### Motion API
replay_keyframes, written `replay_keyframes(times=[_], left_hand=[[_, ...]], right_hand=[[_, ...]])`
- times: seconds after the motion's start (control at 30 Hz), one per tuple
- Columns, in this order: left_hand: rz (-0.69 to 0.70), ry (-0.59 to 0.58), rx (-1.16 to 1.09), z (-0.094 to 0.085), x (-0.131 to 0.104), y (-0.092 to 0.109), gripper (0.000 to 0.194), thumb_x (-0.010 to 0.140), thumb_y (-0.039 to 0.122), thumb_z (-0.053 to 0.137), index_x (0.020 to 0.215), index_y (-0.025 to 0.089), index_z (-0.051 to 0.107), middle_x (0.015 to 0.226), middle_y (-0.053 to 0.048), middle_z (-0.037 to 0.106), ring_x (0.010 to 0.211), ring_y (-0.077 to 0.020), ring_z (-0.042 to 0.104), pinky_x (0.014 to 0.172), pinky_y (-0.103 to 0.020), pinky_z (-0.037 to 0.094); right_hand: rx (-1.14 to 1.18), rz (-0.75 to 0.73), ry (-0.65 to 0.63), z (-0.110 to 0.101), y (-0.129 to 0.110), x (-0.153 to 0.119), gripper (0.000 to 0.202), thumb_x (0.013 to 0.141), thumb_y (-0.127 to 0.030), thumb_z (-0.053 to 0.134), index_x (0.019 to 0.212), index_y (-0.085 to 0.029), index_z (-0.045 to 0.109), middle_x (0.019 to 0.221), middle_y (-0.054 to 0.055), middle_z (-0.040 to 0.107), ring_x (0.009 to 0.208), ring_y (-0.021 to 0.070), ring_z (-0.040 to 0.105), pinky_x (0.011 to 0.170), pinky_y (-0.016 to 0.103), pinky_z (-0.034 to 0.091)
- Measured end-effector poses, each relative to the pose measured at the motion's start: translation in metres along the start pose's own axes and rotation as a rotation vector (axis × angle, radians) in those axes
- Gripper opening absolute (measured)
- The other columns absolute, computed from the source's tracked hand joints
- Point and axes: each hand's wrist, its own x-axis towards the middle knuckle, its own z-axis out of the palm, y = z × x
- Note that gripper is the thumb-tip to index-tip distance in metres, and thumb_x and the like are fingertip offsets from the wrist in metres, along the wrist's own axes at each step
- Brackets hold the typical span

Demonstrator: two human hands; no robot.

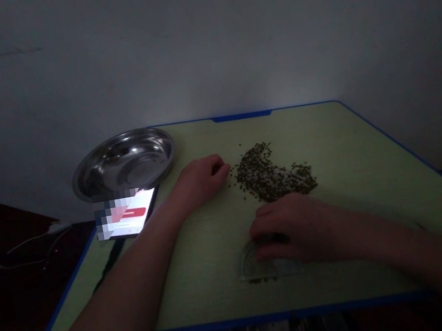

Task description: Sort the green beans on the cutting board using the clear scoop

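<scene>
A scattered pile of small dark seeds or grains [256, 173], mixed with paler bits, lies on the yellow-green tabletop. My left hand [203, 178] rests loosely closed just left of the pile, and nothing shows in its curled fingers. Near the front of the table, my right hand [294, 226] grips a clear plastic protractor [248, 265], its straight edge toward me. A few dark grains [261, 280] lie along that edge. The fingers hide part of the protractor, and the picture is dim and slightly blurred there.
A shallow stainless steel basin [137, 168] stands at the back left. In front of it lies a phone [132, 217] with a lit screen. The table has a blue rim [288, 314]; a pale wall [201, 44] rises behind. White cables [26, 243] hang at the left.
</scene>
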Motion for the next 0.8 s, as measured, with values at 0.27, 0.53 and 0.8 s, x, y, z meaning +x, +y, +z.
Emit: replay_keyframes(times=[0.27, 0.53, 0.8], left_hand=[[-0.011, -0.006, -0.004, -0.001, -0.001, 0.002, 0.028, 0.086, 0.038, 0.047, 0.076, 0.018, 0.062, 0.072, -0.003, 0.064, 0.065, -0.0164, 0.052, 0.059, -0.029, 0.033], [0.004, -0.008, 0.01, 0.0, 0.0, 0.0, 0.028, 0.087, 0.038, 0.047, 0.075, 0.017, 0.061, 0.072, -0.003, 0.064, 0.062, -0.0146, 0.051, 0.057, -0.028, 0.031], [-0.001, -0.006, -0.002, 0.001, 0.001, -0.002, 0.028, 0.087, 0.038, 0.046, 0.076, 0.017, 0.061, 0.071, -0.003, 0.063, 0.063, -0.015, 0.05, 0.058, -0.028, 0.032]], right_hand=[[0.065, -0.025, -0.154, -0.005, -0.012, -0.007, 0.021, 0.086, -0.037, 0.065, 0.076, -0.019, 0.067, 0.07, 0.0, 0.067, 0.061, 0.0126, 0.056, 0.054, 0.025, 0.032], [0.193, 0.003, -0.22, -0.008, -0.014, -0.011, 0.02, 0.086, -0.037, 0.064, 0.078, -0.019, 0.07, 0.067, 0.0, 0.068, 0.058, 0.012, 0.057, 0.052, 0.024, 0.032], [0.265, 0.028, -0.247, -0.011, -0.017, -0.015, 0.02, 0.084, -0.037, 0.066, 0.078, -0.019, 0.071, 0.064, -0.001, 0.067, 0.056, 0.0105, 0.055, 0.051, 0.022, 0.031]])
